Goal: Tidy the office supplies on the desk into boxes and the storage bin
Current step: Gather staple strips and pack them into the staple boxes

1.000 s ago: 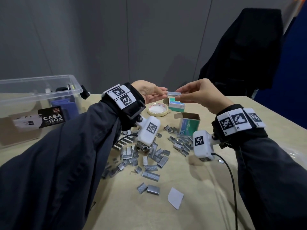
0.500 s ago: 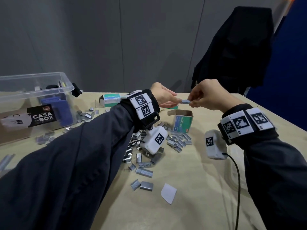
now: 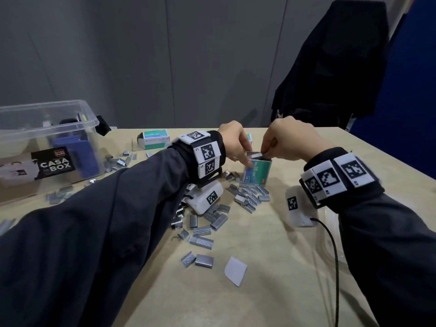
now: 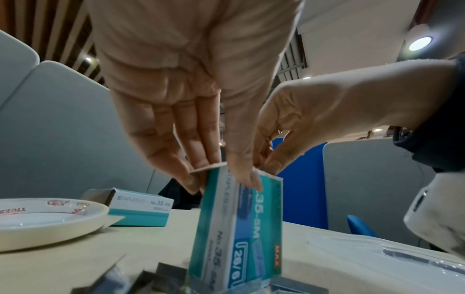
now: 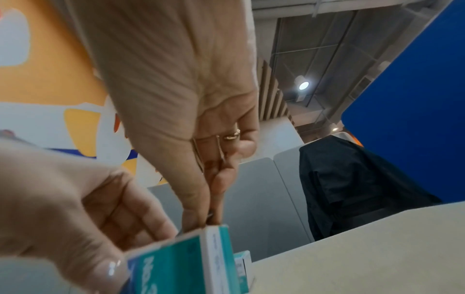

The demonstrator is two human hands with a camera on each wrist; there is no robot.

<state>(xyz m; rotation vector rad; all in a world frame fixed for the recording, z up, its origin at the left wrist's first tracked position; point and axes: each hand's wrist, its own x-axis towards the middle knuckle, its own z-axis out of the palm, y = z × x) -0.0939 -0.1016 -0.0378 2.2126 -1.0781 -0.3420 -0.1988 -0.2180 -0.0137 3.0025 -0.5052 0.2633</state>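
Staple strip (image 3: 256, 153) lowered into upright staple box (image 3: 258, 172).

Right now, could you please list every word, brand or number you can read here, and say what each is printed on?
"CASA BOX": black label on the storage bin.
"No.35-5M", "26/6", "MAX": upright staple box steadied by the left hand.
"STAPLES", "No.35-5M": lying staple box.
"TIGER", partly cut off: tape roll.
Wristband marker codes and the boxes' fine print: unreadable.
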